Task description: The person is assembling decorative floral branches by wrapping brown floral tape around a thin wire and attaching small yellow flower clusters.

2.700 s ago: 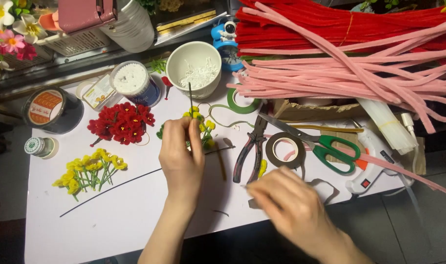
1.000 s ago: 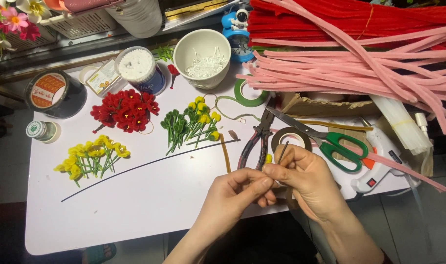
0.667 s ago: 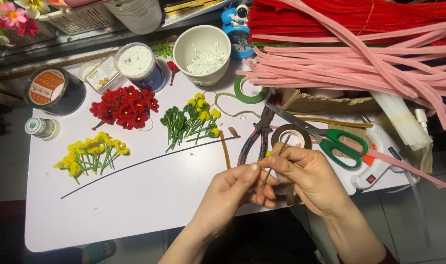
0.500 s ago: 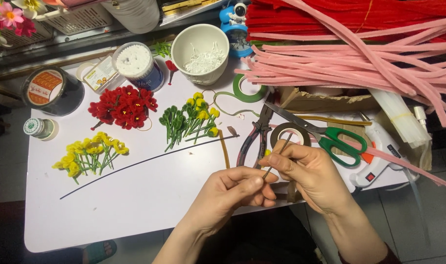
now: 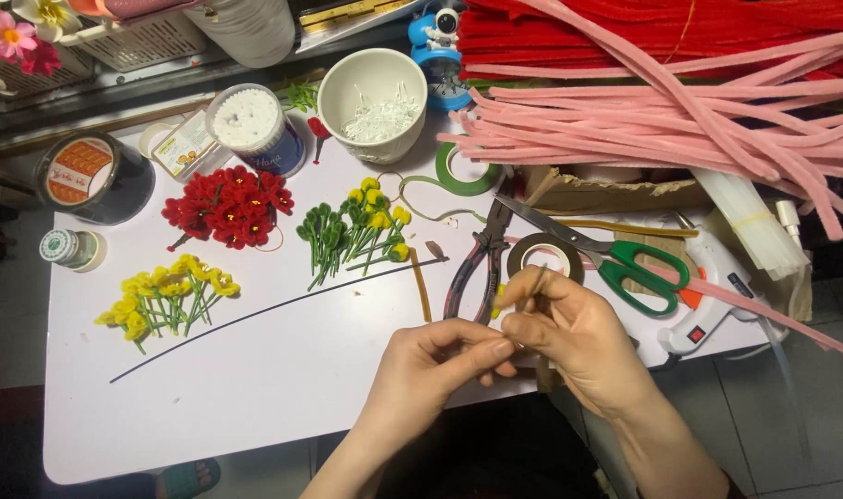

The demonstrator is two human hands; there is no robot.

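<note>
My left hand (image 5: pixel 430 365) and my right hand (image 5: pixel 574 328) meet above the front edge of the white table (image 5: pixel 255 388). Together they pinch a thin wire stem (image 5: pixel 535 283) with a small yellow bud, which sticks up from my right fingers. Just behind my hands lie a brown tape roll (image 5: pixel 543 254), pliers (image 5: pixel 477 263) and green-handled scissors (image 5: pixel 624 259). A small bunch of yellow and green buds (image 5: pixel 357 231) lies further left.
Red flowers (image 5: pixel 225 205), a yellow flower bunch (image 5: pixel 167 296), a white bowl (image 5: pixel 373 91), a cotton-swab tub (image 5: pixel 250 125), a black tape roll (image 5: pixel 81 171) and a small jar (image 5: pixel 70 248) lie on the table. Pink and red pipe cleaners (image 5: pixel 680 102) pile at the right. A glue gun (image 5: pixel 708 310) lies near the scissors.
My left hand left the yellow-green bunch and came to my right hand at the table's front. Both now hold the thin stem, which has turned slightly between the fingers.
</note>
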